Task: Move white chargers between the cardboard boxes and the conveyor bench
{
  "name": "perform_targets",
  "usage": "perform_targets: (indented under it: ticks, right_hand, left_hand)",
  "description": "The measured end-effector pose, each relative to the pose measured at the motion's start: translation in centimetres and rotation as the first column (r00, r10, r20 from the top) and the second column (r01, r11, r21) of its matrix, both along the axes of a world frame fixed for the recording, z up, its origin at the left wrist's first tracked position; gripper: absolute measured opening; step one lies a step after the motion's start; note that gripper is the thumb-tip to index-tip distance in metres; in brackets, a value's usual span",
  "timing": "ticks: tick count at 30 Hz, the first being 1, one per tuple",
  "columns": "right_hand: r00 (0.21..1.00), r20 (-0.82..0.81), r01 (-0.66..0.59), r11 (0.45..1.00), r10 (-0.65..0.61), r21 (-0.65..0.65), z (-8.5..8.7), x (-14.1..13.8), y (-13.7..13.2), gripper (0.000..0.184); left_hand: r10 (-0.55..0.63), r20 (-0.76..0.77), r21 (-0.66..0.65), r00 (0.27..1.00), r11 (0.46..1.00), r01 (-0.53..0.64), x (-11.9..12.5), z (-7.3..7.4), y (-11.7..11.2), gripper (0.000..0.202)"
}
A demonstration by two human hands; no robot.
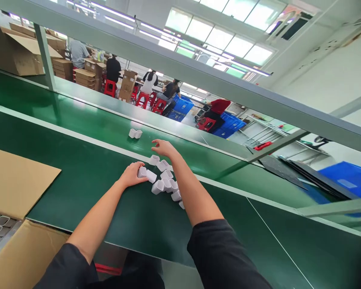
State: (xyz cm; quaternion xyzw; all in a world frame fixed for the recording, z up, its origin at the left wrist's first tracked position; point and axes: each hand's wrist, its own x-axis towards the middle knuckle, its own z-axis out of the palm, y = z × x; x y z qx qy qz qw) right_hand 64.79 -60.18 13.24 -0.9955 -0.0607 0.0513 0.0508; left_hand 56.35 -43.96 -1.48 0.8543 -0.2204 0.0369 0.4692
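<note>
Both hands on the pile of small white cups [165, 182] mid green conveyor belt [93, 176]. Left hand [131, 175] at the pile's left edge, fingers curled round 1 cup [142, 171], partly closed. Right hand [163, 147] at the pile's far edge, fingers spread, open, palm down, holding nothing, tips by a far cup [153, 159]. 2 stray cups [135, 133] lie beyond the pile, apart. Imo best way: sweep inward w/ flat right hand so cups don't tip or roll off, grip light, they look thin-walled. Cardboard box [18, 180] w/ tray slots sits left of the pile, near belt edge.
</note>
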Motion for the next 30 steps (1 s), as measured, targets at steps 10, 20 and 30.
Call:
perform_targets:
  ticks: [10,20,30]
  right_hand:
    - [0.992,0.078,0.096,0.995,-0.098,0.025,-5.0,14.1,6.4,0.04]
    - [0.986,0.033,0.162,0.984,-0.165,0.067,-5.4,16.4,9.0,0.047]
    - [0.932,0.227,-0.335,0.913,0.284,0.233,1.8,-3.3,-0.1,0.024]
  left_hand:
    - [-0.004,-0.05,-0.015,0.999,1.0,0.003,-0.2,0.3,-0.8,0.062]
    - [0.024,-0.079,0.016,0.997,1.0,-0.023,-0.5,1.0,-1.0,0.047]
    - [0.025,-0.092,0.015,0.995,1.0,-0.024,-0.1,1.0,-0.3,0.045]
